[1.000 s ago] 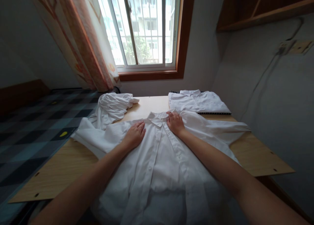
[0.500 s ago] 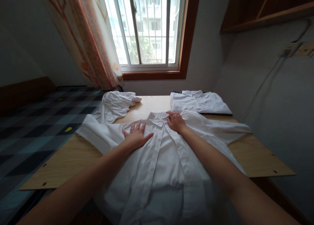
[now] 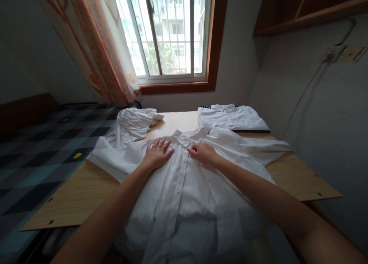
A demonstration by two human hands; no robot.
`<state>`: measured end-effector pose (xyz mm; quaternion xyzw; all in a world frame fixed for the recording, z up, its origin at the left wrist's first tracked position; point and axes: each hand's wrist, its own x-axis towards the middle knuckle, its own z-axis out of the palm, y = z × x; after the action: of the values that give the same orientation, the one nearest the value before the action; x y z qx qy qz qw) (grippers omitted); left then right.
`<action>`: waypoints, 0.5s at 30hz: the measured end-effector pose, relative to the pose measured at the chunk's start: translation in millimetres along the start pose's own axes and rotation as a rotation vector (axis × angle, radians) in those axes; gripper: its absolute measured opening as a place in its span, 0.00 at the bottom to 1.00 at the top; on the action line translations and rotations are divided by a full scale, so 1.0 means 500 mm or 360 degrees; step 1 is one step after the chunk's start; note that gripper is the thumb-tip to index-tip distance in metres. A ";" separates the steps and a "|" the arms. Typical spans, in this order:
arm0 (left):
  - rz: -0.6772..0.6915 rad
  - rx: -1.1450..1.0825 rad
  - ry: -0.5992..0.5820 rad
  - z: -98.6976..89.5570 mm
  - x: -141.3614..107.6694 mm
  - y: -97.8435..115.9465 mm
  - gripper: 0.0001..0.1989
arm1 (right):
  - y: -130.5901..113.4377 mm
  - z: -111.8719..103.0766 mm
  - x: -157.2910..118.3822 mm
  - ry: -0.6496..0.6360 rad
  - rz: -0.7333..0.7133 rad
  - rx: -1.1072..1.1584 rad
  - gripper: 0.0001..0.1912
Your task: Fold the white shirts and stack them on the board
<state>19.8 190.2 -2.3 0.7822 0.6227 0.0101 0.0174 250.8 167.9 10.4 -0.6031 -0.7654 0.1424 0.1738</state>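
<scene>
A white button-up shirt (image 3: 169, 179) lies front side up, its collar at the far end and its sleeves spread to both sides. Its lower part hangs over the near edge of the wooden board. My left hand (image 3: 157, 153) rests flat on the shirt's chest, left of the button strip, fingers spread. Just below the collar, my right hand (image 3: 202, 153) is closed, thumb and fingers pinching the shirt's front edge near the top of the opening. The fingertips partly hide the cloth they grip.
The wooden board (image 3: 71, 198) carries a crumpled white garment (image 3: 135, 124) at the back left and a folded white shirt (image 3: 234, 118) at the back right. A bed with a checked cover (image 3: 43, 164) adjoins on the left. A window with a curtain (image 3: 100, 56) is behind.
My right hand has moved from the collar's right side down and left toward the button strip, drawing the shirt's right front edge along. My left hand stays flat, shifted slightly left.
</scene>
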 end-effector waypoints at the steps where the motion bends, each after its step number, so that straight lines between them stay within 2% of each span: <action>1: 0.0000 -0.0003 0.0001 0.000 0.000 0.000 0.33 | -0.013 0.005 -0.002 -0.0108 0.0046 0.0060 0.20; 3: 0.0000 -0.0007 0.0005 0.000 0.001 0.000 0.32 | -0.035 0.018 0.000 -0.0169 0.0101 0.0121 0.21; 8: 0.0005 -0.0007 0.0027 0.002 0.001 -0.006 0.32 | -0.055 0.046 0.006 0.0074 0.0116 0.0036 0.16; 12: 0.0057 -0.0049 0.0046 -0.005 -0.003 -0.022 0.32 | -0.017 0.043 -0.002 0.0070 -0.0068 -0.0027 0.16; 15: 0.0100 -0.0076 0.0040 -0.012 -0.004 -0.033 0.31 | 0.018 0.043 -0.007 0.0143 -0.0179 -0.0040 0.15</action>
<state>3.2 192.0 3.0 0.8005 0.5976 0.0352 0.0279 250.2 166.3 -13.2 -0.5671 -0.7912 0.0956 0.2080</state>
